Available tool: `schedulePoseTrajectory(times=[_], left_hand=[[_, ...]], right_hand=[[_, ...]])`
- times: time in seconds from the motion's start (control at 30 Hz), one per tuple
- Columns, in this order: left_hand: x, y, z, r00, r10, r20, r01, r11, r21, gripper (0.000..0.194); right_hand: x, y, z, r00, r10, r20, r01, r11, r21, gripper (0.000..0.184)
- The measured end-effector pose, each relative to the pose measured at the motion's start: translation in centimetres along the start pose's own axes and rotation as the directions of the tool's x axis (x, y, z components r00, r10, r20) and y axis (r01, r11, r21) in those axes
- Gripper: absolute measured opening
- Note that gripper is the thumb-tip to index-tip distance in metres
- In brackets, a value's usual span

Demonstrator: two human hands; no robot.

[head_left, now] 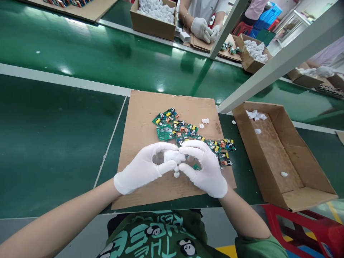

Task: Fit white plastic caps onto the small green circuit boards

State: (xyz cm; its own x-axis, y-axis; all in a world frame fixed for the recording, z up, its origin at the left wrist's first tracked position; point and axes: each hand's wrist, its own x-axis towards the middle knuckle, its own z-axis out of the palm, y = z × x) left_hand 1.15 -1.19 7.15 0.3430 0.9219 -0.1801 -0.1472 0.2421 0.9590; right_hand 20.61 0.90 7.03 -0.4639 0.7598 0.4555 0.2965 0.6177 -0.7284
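Both my hands wear white gloves and meet over a cardboard sheet. My left hand is closed around a small white plastic piece, gripping it between thumb and fingers. My right hand has its thumb and fingers bent round the right end of the same piece, partly hiding it. Below the fingertips lies a small round white part. Just beyond my hands, several green circuit boards with yellow, orange and black components lie in a loose cluster. A few white discs lie to their right.
The cardboard sheet covers part of the green table. An open carton at the right holds a few white pieces. A grey metal post slants behind it. Across the table, a co-worker's gloved hands work beside a box of white parts.
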Motion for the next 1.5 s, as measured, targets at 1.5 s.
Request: schedulePoseTrajectory(times=[1.5], left_hand=[[0.0,-3.3,-0.7,0.762,0.647,-0.017,-0.225,0.29,0.93,0.009]], right_hand=[[-1.0,0.7,1.1,0.978,-0.209,-0.008,0.186,0.887,-0.424,0.018]])
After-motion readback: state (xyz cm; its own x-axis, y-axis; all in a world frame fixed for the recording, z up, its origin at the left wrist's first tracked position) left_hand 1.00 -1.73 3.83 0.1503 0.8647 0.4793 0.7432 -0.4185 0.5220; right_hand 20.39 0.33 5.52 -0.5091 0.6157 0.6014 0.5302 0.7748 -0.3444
